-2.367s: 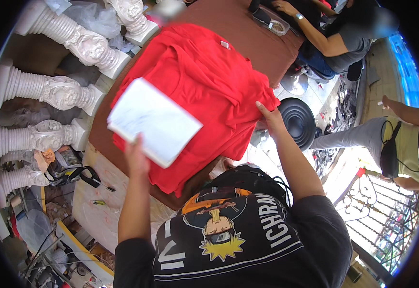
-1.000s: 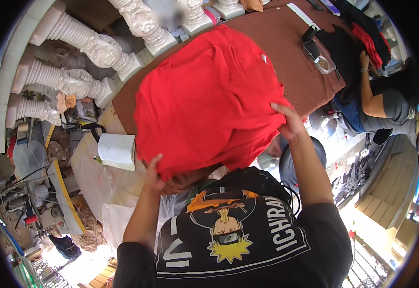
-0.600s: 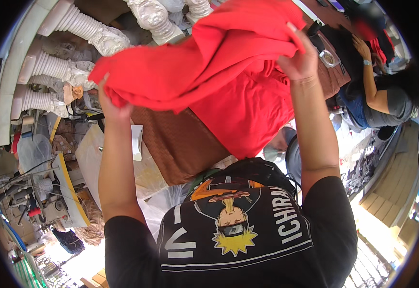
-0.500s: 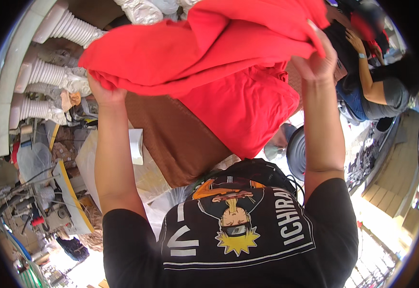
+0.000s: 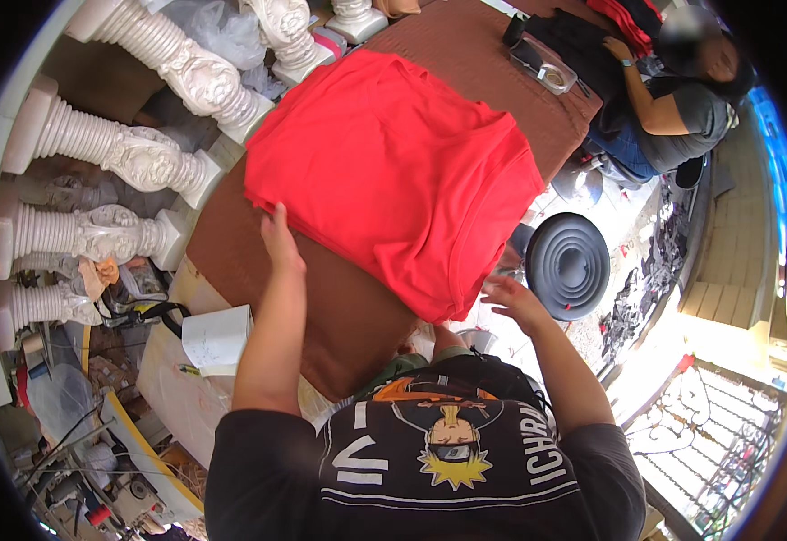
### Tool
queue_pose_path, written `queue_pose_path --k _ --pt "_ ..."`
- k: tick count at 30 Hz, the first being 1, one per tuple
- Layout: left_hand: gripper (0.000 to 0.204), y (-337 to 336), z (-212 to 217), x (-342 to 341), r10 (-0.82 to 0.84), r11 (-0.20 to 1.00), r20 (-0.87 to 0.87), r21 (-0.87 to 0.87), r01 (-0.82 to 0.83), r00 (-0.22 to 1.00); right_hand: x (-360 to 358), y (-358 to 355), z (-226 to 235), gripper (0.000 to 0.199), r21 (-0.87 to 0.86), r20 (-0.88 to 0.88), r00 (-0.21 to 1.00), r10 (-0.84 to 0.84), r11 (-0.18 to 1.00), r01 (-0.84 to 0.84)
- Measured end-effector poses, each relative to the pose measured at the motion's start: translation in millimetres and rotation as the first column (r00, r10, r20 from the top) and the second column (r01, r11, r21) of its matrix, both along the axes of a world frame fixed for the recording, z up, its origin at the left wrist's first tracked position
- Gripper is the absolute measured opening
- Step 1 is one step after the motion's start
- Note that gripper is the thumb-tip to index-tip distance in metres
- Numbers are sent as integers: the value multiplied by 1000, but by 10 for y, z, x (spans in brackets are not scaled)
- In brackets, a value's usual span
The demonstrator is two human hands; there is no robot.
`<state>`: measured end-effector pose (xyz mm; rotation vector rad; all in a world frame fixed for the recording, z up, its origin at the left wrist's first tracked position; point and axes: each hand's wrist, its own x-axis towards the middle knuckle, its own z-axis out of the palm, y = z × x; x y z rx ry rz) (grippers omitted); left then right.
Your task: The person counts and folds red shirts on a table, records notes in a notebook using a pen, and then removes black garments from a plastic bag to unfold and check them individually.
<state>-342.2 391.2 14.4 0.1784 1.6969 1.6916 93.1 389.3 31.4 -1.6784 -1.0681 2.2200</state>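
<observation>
A: Where is the red shirt [image 5: 393, 171] lying?

B: It is lying flat on the brown table [image 5: 339, 302]. It looks soft and smooth. One corner is hanging over the table's edge.

A: What is the left hand [image 5: 278, 236] doing?

B: It is resting on the near edge of the shirt with its fingers flat and together, not gripping.

A: And the right hand [image 5: 512, 302]?

B: It is hanging open, fingers spread, just beside the hanging corner, holding nothing.

A: What else is sitting around?

B: White carved stone pillars [image 5: 132, 158] are lying on the left. A round, dark, ribbed stool [image 5: 567, 264] is standing on the right.
</observation>
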Motion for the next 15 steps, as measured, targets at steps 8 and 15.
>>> queue_pose_path --k 8,15 --pt "65 -229 98 1425 -176 984 299 30 175 938 -425 308 27 88 100 -96 960 -264 957 273" --pt "69 -301 226 1527 -143 898 337 -351 265 930 -158 899 437 99 464 12 974 -227 864 196"
